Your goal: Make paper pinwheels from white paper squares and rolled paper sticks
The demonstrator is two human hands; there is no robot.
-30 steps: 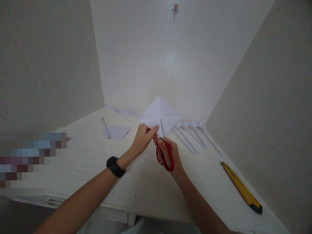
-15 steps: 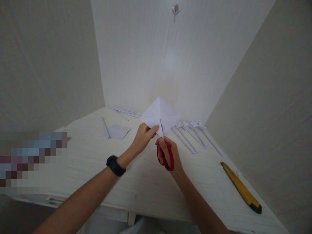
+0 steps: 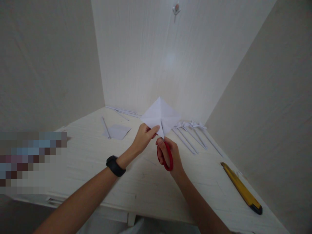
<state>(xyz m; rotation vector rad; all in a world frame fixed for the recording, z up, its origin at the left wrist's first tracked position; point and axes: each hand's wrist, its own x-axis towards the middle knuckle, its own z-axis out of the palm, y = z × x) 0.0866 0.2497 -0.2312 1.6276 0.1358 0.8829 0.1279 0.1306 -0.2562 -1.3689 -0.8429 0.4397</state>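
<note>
My left hand [image 3: 143, 138] pinches the lower left edge of a folded white paper square [image 3: 159, 115], held point-up above the table. My right hand [image 3: 169, 156] grips red-handled scissors [image 3: 167, 157], fingers through the loops. The blades point up into the paper's lower corner along its centre crease. A black watch sits on my left wrist [image 3: 115, 166].
On the white table [image 3: 97, 169] lie a small white paper sheet [image 3: 118, 131], a thin paper stick [image 3: 106, 123], several rolled paper stems [image 3: 192, 135] at the right, and a yellow utility knife [image 3: 241, 188] near the right wall. Walls close in on three sides.
The scissor handles have closed a little and my right hand has edged slightly up toward the paper. The paper and my left hand have hardly moved.
</note>
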